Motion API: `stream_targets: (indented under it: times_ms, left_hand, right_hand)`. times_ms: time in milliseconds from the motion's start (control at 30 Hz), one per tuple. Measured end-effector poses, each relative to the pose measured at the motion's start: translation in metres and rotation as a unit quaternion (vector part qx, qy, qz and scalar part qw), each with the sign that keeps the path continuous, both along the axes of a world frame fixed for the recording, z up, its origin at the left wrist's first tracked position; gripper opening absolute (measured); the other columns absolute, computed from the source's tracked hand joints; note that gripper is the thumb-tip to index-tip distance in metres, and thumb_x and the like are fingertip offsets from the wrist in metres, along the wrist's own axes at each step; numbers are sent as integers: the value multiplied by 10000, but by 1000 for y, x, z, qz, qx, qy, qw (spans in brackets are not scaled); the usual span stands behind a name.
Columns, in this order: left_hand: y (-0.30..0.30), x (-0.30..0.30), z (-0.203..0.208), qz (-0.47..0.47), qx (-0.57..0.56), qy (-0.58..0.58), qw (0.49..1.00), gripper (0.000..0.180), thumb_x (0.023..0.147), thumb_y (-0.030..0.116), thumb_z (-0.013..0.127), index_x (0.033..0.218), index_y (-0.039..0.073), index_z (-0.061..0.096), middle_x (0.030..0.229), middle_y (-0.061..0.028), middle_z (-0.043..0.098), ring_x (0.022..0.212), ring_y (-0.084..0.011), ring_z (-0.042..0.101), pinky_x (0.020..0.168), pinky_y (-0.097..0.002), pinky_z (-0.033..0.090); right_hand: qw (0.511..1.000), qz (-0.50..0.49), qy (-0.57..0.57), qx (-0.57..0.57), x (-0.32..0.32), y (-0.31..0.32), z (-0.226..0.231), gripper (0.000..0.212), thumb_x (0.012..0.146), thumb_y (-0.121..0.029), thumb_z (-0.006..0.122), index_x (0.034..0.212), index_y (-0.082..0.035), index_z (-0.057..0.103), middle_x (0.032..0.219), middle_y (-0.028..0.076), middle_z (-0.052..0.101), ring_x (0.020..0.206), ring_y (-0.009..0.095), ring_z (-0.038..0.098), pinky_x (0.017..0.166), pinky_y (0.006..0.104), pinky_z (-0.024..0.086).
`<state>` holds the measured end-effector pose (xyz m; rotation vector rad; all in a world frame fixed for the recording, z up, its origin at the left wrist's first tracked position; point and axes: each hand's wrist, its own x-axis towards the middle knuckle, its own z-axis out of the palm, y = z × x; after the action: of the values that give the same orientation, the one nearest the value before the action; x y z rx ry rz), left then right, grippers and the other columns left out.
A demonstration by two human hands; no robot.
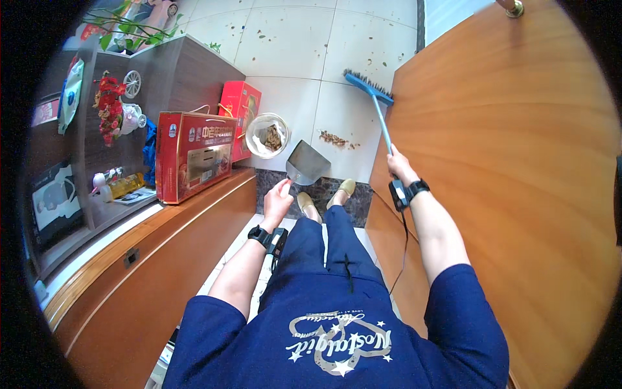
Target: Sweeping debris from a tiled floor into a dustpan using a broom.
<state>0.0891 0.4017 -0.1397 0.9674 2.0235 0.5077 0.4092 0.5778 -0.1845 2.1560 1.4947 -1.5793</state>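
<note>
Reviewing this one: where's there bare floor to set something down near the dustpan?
The floor looks mostly bare between the bucket and blue broom head, beyond the debris pile. A smaller patch lies between the dustpan and broom handle. Left of the bucket, red gift boxes crowd it; farther out are scattered bits.

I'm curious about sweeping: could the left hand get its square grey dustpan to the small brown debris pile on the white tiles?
Probably yes: the left hand holds the square grey dustpan close to the small brown debris pile, and nothing visible stands between them.
</note>
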Motion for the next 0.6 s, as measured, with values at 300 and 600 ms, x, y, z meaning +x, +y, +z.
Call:
stream_targets:
  times_ms: [300, 600]
  left_hand:
    - [-3, 18, -10, 8, -8, -1, 1000, 386, 702, 139, 510, 1082, 84, 554, 975, -159, 588, 913, -275, 576, 771, -327, 448]
    - [1, 24, -3, -9, -33, 13, 999, 379, 703, 160, 526, 1077, 101, 558, 979, -156, 587, 921, -282, 569, 780, -340, 448]
  right_hand:
    - [918, -259, 218, -207, -18, -125, -27, 589, 893, -170, 347, 1351, -284, -5, 566, 15, 366, 439, 95, 365, 371, 236, 354]
    - [733, -440, 390, -341, -63, -149, 54, 558, 915, -160, 335, 1345, -333, 23, 667, 32, 368, 475, 67, 339, 395, 172, 330]
